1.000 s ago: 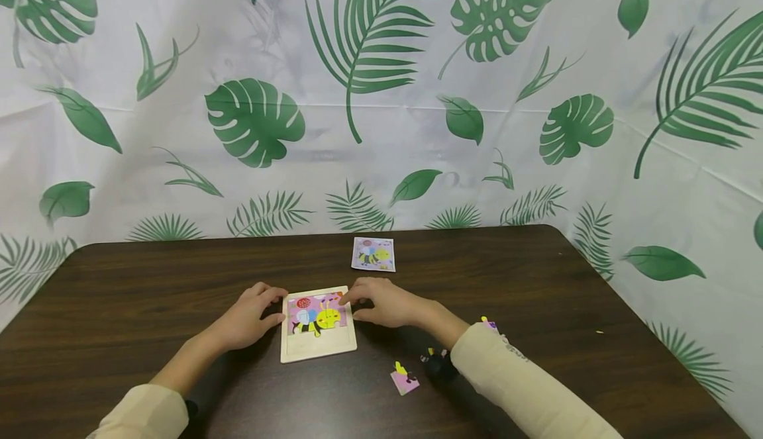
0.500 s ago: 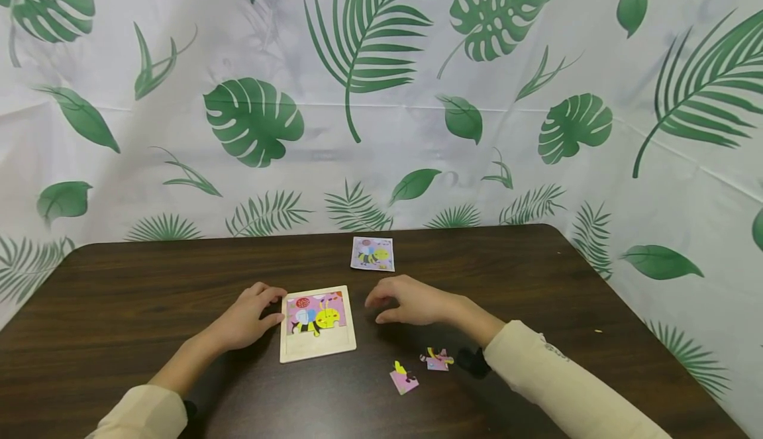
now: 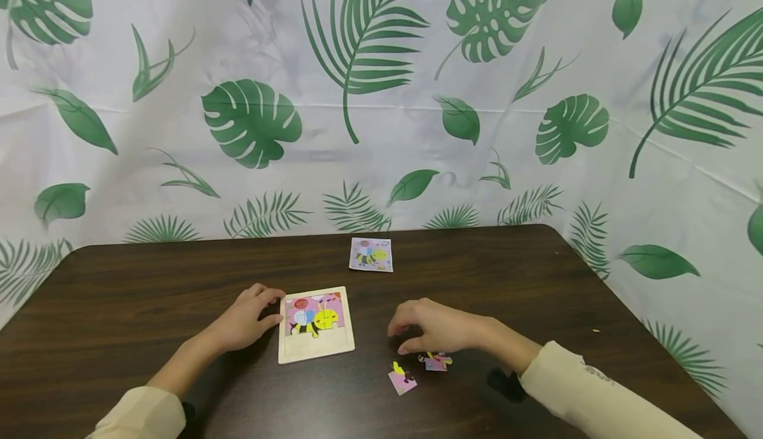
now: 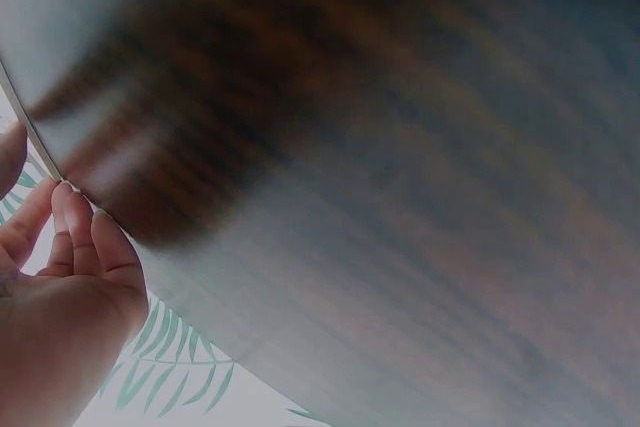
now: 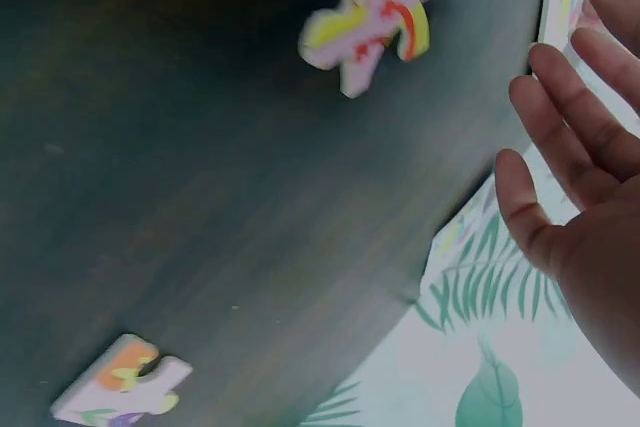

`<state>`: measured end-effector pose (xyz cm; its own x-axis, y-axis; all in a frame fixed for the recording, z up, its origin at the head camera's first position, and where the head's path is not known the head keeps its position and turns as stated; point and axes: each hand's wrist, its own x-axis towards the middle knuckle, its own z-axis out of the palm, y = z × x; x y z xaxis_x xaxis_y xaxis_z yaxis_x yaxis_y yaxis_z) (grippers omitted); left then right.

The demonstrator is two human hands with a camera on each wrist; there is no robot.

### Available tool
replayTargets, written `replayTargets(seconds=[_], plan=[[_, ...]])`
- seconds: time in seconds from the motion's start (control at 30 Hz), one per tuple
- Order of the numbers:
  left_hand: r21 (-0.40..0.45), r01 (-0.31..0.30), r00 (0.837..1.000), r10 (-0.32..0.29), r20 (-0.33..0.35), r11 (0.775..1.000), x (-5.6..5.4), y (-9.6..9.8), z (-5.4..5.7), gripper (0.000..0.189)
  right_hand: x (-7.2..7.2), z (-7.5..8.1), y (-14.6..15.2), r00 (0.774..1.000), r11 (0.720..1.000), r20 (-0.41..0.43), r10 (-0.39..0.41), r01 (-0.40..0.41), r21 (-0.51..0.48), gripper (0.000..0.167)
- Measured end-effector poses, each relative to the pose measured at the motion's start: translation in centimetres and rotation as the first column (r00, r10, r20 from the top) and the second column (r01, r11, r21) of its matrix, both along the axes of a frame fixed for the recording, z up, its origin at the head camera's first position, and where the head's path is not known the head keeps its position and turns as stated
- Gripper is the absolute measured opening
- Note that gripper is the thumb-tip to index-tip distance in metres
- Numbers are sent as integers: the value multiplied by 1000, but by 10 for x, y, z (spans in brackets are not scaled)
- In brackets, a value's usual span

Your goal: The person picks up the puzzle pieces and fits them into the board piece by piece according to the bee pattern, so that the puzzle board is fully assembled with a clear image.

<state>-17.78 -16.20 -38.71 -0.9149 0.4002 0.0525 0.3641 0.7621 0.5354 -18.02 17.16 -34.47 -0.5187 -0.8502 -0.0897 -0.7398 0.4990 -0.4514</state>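
Observation:
A wooden jigsaw tray lies left of centre, its upper part filled with bee-picture pieces and a strip of bare wood along its near side. My left hand rests against the tray's left edge, fingertips and thumb touching it. In the left wrist view that hand's fingertips meet the edge. To the right, my right hand hovers with loosely bent fingers over two loose puzzle pieces, one pink and yellow, the other partly hidden under it. Nothing lies between the right hand's fingers.
A printed bee picture card lies behind the tray near the table's far edge. The right wrist view also shows another loose puzzle piece. The dark wooden table ends at a leaf-print cloth.
My right hand has left the tray's right edge and moved right and nearer, over the loose pieces. My left hand and the tray stay in place.

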Motion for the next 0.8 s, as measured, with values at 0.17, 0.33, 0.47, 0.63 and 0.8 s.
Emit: replayTargets(seconds=[0.17,0.33,0.47,0.63,0.8], plan=[[-2,-3,1000,3,4,1000,0,0,0,34,14,-2,6,1000,999,6,4,-5,36,19],[-3,-11,1000,11,1,1000,0,0,0,34,23,-6,12,1000,999,0,25,-25,43,20],[-2,-14,1000,14,-1,1000,-1,-1,-1,34,27,-10,15,999,999,-38,36,-35,31,23],[3,-13,1000,13,0,1000,0,-1,0,34,30,-16,17,991,998,-124,53,-51,20,24],[0,-9,1000,9,-1,1000,0,0,0,35,32,-23,18,981,998,-184,60,-60,7,24]])
